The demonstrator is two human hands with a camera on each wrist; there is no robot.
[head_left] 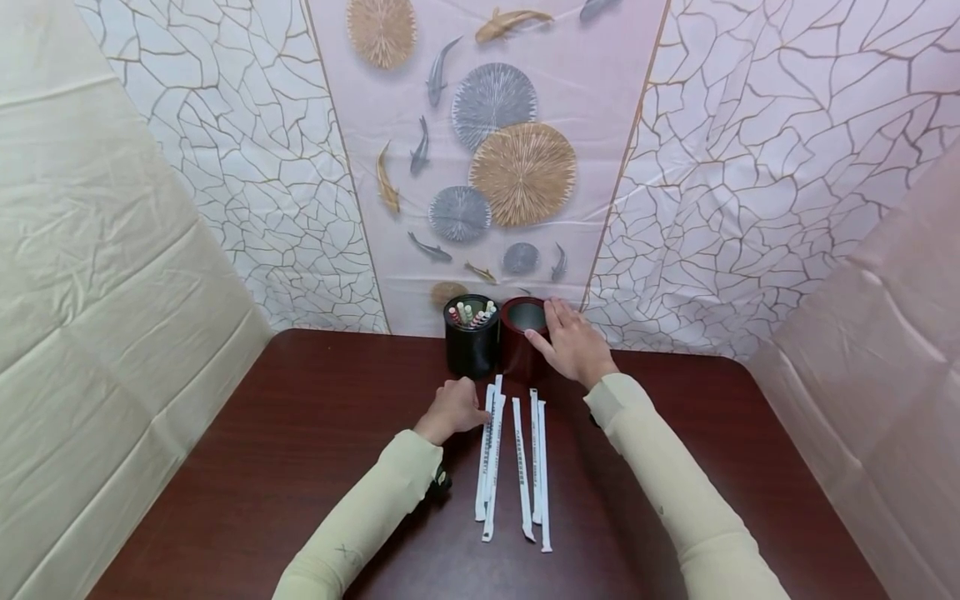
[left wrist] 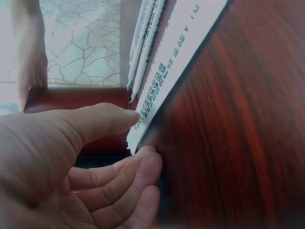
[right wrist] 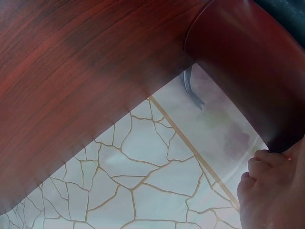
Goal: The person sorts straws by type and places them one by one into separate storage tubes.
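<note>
Paper-wrapped straws lie lengthwise on the table in a left bunch and a right group. At the left bunch's far end is my left hand, its thumb tip right at the edge of a printed wrapper and its other fingers loosely bent beside the wrapper's end. My right hand holds a dark red cylindrical cup at its right rim, thumb toward the near side and fingers toward the back. The cup's dark inside shows from above. In the right wrist view, bent fingers meet the cup's rim.
A black cup with several pale and red-striped sticks stands close to the left of the red cup. Behind both, a patterned cloth wall rises at the back edge of the brown wooden table.
</note>
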